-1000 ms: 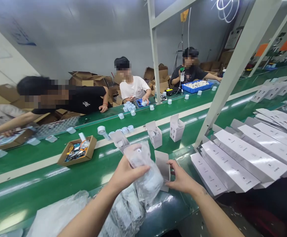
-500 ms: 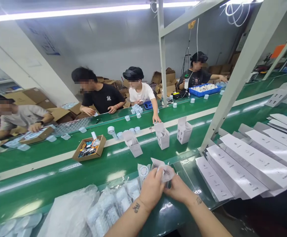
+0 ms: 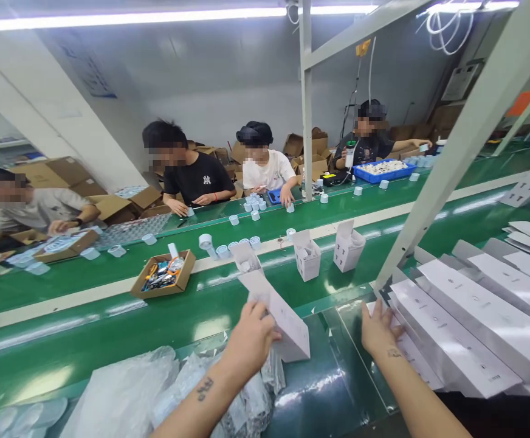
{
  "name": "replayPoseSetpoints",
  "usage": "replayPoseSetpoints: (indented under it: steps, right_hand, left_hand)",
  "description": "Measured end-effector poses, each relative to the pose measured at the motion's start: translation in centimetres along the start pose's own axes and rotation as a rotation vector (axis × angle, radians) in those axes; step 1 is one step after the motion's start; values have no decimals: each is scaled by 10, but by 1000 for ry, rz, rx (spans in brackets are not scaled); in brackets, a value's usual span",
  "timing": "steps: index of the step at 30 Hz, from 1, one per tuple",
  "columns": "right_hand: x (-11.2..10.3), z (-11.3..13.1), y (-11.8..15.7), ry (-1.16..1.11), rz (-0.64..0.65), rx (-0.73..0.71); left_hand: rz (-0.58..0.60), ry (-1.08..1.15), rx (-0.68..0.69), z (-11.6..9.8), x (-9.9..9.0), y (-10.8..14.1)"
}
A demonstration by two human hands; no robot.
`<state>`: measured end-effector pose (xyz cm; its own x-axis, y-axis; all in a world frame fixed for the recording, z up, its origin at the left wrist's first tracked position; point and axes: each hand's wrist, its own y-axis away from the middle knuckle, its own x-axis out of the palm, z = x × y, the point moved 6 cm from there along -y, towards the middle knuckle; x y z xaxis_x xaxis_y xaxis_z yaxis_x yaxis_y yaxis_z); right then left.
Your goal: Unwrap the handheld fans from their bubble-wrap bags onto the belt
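Observation:
My left hand [image 3: 253,334] is closed on a white cardboard box [image 3: 290,325] with its flap standing up, tilted over the near edge of the green belt. What is inside the box is hidden. My right hand [image 3: 380,333] is at the left end of a row of white flattened cartons [image 3: 456,328], its fingers spread and touching the nearest one. Beside my left forearm lie clear plastic-wrapped parts [image 3: 256,401]. Three more open white boxes stand on the belt, among them one box [image 3: 307,261] with a bagged part showing at the top.
A cardboard tray [image 3: 165,277] of small tools and parts sits on the belt, near light-blue plastic cups [image 3: 222,250]. A large plastic bag [image 3: 121,389] lies at the lower left. A metal post [image 3: 447,164] rises beside the cartons. Several co-workers sit across the belt.
My hands have parted: the left has moved left with the white box, the right has gone right to the cartons. A co-worker's arm across the belt has drawn back, and a cup now stands there.

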<state>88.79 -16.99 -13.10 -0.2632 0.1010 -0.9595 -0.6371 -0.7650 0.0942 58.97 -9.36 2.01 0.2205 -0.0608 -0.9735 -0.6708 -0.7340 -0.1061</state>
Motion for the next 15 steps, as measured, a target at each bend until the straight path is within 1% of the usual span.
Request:
replayPoseSetpoints:
  steps: [2,3,4,5,6,7,9,11,13,14,15]
  right_hand:
    - [7,0,-5,107,-23,-5]
    - [9,-1,-7,163,-24,-7]
    - [11,-2,-9,209,-10,-10]
    - [12,-3,-11,238,16,-15]
    - [13,-4,-13,246,50,-22]
    - [13,-4,-15,246,83,-34]
    - [10,1,-16,242,131,-78]
    - [3,15,-13,177,159,-189]
    - [-9,38,-2,15,150,-344]
    - [-17,50,5,-91,132,-408]
    - [-24,61,13,-198,111,-448]
  left_hand:
    - [-3,-60,-110,43,-35,-1]
    - [9,-112,-173,68,-48,-2]
    - [25,-176,-234,94,-57,-4]
    - [44,-247,-287,118,-61,-7]
    - [64,-312,-330,142,-61,-10]
    - [80,-365,-364,164,-57,-14]
    - [106,-417,-411,199,-40,-23]
    - [122,-410,-439,223,-20,-28]
    - [131,-394,-452,232,-5,-28]
    - [127,-398,-462,230,1,-26]
    - [105,-403,-462,222,6,-23]
